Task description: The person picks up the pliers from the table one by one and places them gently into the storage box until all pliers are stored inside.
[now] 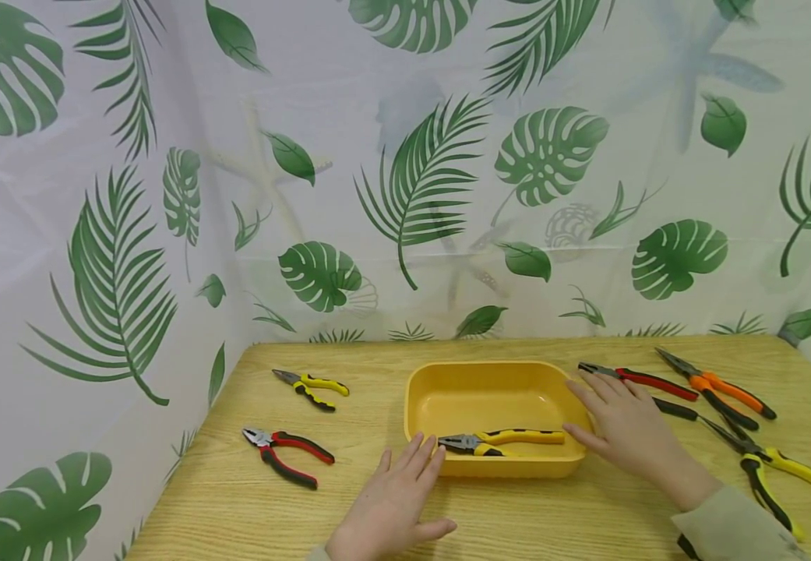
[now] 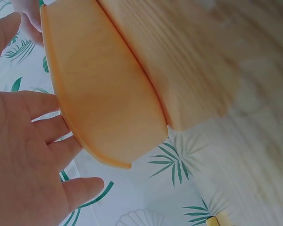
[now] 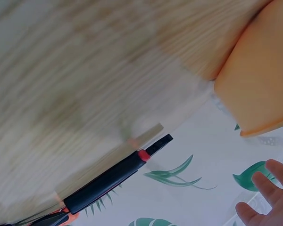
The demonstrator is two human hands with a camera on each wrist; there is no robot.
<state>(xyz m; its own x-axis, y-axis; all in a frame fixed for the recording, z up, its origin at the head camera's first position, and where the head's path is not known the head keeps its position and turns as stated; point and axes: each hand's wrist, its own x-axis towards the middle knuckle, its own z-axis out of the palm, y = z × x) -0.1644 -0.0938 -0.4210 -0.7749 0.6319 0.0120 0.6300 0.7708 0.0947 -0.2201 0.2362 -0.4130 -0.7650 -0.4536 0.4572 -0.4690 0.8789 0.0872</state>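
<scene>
A yellow plastic tray [image 1: 503,467] stands on the table, with yellow-and-black pliers [image 1: 523,435] lying along its front side. My left hand [image 1: 394,499] is at the tray's front left corner, fingers straight and thumb spread; in the left wrist view its fingertips touch the tray rim. Over the right rim reaches my right hand [image 1: 625,428], fingers extended and holding nothing. Just beyond it lie red-and-black pliers [image 1: 657,382], partly covered by the hand. The right wrist view shows only the fingers of this hand [image 3: 273,193], below the tray's side.
Left of the tray lie yellow-and-black needle-nose pliers [image 1: 303,382] and red-and-black pliers [image 1: 265,440]. At the right are orange-and-black pliers [image 1: 705,382] and long yellow-handled pliers [image 1: 752,450]. A leaf-patterned cloth [image 1: 433,312] hangs behind the wooden table [image 1: 216,514].
</scene>
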